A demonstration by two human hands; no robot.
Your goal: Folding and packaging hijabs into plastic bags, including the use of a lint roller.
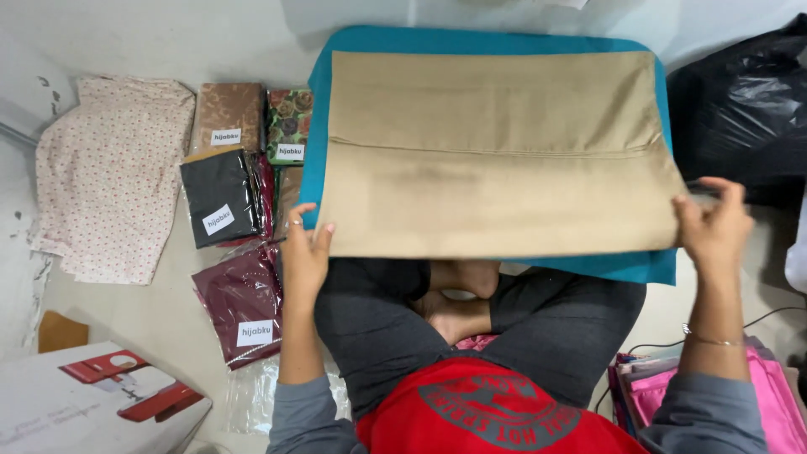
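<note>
Far left on the pale floor (151,328): a cardboard box (76,412) with a picture of a red machine, a small brown scrap (60,332) just above it, and a cream cloth with small red dots (109,176) spread flat. Next to that, a cluster of bagged fabrics with white labels: a brown patterned packet (227,113), a green floral packet (290,124), a black packet (220,197) and a maroon packet (244,307), lying close together, some overlapping.

Just right of the packets, the left hand (304,252), fingers curled over the lower left corner of the folded tan cloth (496,160), thumb on top, gripping the edge. Tan cloth held flat in the middle of the view, above crossed legs in dark grey trousers (378,324), lying over a teal cloth (324,92) whose border shows at the top, left and bottom right. A seam line across the tan cloth, roughly halfway up.

At the right edge, the right hand (714,223), fingers closed on the lower right corner of the tan cloth, a thin bracelet (710,339) on the wrist. Behind it, a black plastic bag (740,109). Lower right, a stack of pink fabric (756,403).
</note>
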